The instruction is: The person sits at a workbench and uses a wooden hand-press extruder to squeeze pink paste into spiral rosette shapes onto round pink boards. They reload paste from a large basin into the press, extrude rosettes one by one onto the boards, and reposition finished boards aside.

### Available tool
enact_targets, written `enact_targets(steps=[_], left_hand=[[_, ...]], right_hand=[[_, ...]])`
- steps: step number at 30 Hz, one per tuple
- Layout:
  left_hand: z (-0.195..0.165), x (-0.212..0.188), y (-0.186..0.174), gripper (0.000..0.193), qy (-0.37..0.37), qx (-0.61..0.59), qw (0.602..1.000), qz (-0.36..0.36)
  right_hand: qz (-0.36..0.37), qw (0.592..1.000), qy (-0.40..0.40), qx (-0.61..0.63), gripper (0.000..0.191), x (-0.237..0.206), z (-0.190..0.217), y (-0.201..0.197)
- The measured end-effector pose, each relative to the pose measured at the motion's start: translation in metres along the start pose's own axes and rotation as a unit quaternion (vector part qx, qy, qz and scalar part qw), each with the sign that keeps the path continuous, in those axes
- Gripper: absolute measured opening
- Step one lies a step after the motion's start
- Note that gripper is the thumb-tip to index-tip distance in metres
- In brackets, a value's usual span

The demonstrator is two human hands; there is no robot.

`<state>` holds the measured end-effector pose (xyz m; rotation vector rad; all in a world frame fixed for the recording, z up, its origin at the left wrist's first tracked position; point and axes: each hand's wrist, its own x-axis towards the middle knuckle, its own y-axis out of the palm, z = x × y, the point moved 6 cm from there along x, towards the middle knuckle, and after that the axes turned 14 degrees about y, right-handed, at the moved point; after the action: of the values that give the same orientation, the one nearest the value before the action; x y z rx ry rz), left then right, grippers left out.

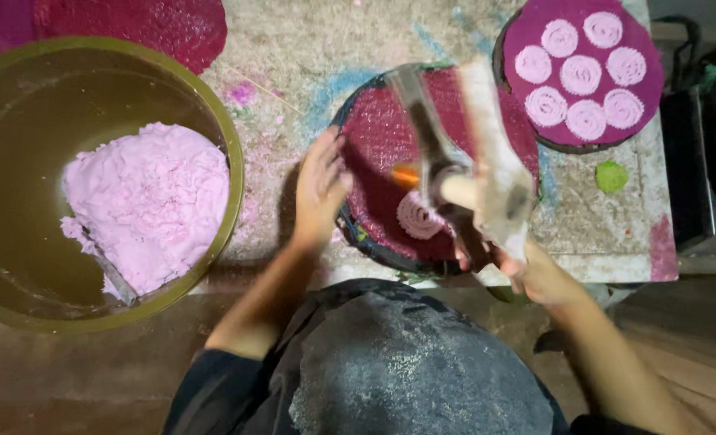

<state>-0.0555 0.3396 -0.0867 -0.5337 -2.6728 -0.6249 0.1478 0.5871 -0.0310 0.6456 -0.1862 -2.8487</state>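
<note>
My left hand (319, 190) rests on the left rim of a round dark-red mat (378, 137), fingers spread on its edge. A press tool (454, 161) with metal and wooden handles, blurred by motion, is gripped in my right hand (527, 270) above the mat. Beneath the tool lies one pink spiral of dough (417, 217) on the mat. A second round purple mat (652, 76) at the upper right carries several pink spirals.
A large olive-green basin (227, 129) at the left holds a lump of pink dough (144, 205). Another dark-red mat (156, 24) lies at the top left. A green scrap (612, 176) lies on the stained stone slab (285, 48). My lap fills the bottom.
</note>
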Motion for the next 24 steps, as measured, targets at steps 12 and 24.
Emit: enact_targets(steps=[12,24], left_hand=[[-0.038,0.101,0.087,0.044,-0.086,-0.545,0.806,0.214],[0.051,0.138,0.055,0.022,-0.065,-0.664,0.741,0.077]], right_hand=[[0.12,0.961,0.251,0.009,0.094,0.005,0.047,-0.008],[-0.039,0.931,0.313,-0.181,0.085,0.069,0.042,-0.047]])
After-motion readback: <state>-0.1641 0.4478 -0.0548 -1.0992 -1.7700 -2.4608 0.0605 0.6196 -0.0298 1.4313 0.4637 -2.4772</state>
